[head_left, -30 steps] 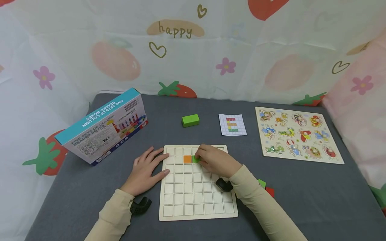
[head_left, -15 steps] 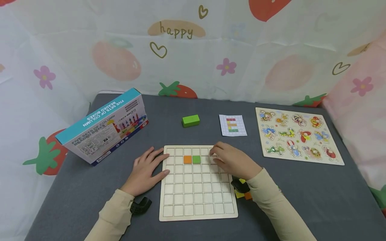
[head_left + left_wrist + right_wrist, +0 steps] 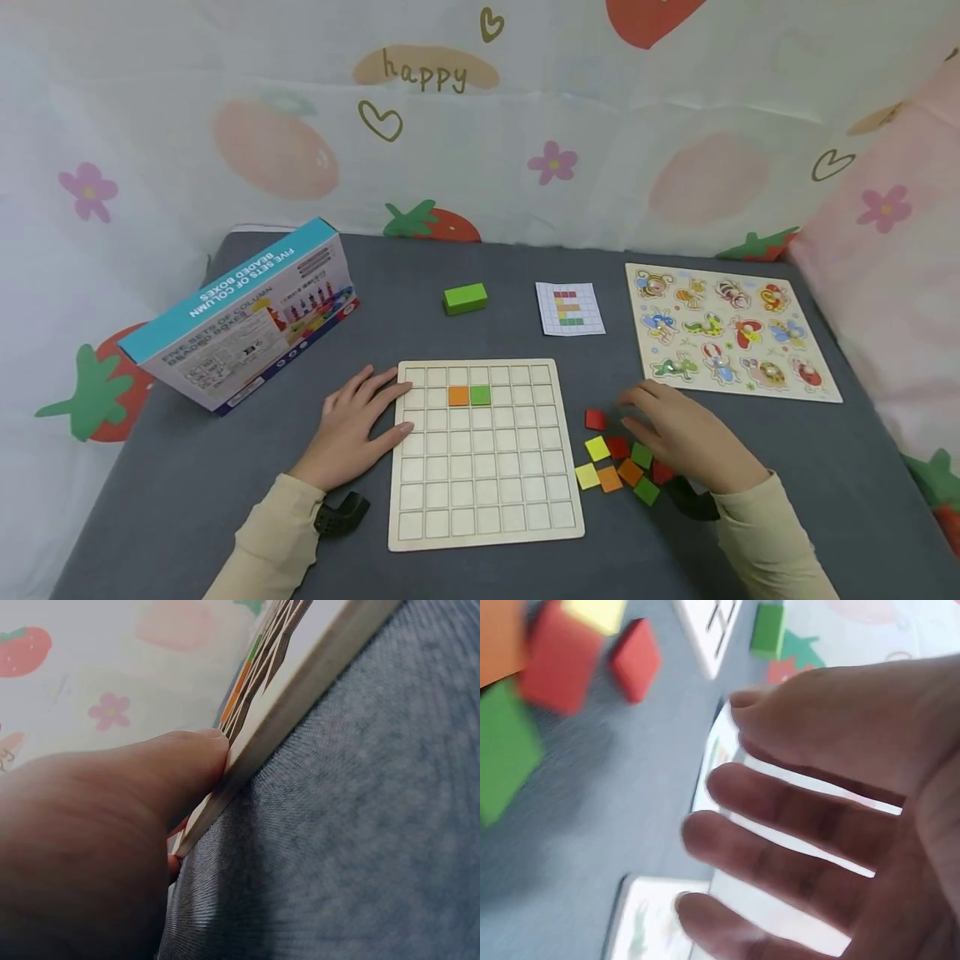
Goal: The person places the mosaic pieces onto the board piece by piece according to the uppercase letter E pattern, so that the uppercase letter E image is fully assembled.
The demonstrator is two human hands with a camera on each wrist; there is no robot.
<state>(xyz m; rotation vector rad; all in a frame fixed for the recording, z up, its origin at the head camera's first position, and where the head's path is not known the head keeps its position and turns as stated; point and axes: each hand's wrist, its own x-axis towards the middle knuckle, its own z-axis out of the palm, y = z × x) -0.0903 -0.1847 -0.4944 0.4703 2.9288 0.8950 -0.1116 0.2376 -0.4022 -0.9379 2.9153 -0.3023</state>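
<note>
A wooden grid board (image 3: 483, 500) lies flat on the grey table with an orange tile (image 3: 458, 396) and a green tile (image 3: 480, 395) side by side in its second row. My left hand (image 3: 352, 433) rests at the board's left edge; in the left wrist view its thumb (image 3: 180, 761) touches the rim. My right hand (image 3: 686, 433) hovers over the table right of the board, fingers spread and holding nothing. Just left of it lie loose tiles in several colours, among them a lone red tile (image 3: 595, 419), a yellow tile (image 3: 587, 477) and an orange tile (image 3: 610, 479).
A small printed pattern card (image 3: 570, 309) lies behind the board, with a green block (image 3: 465, 299) to its left. At the back right is an insect puzzle board (image 3: 735, 333). A blue-topped cardboard box (image 3: 247, 325) stands at the left. A patterned cloth (image 3: 450, 150) hangs behind the table.
My right hand has let go of the green tile in the grid and moved right, off the board, uncovering the loose tiles. My left hand has stayed at the board's edge.
</note>
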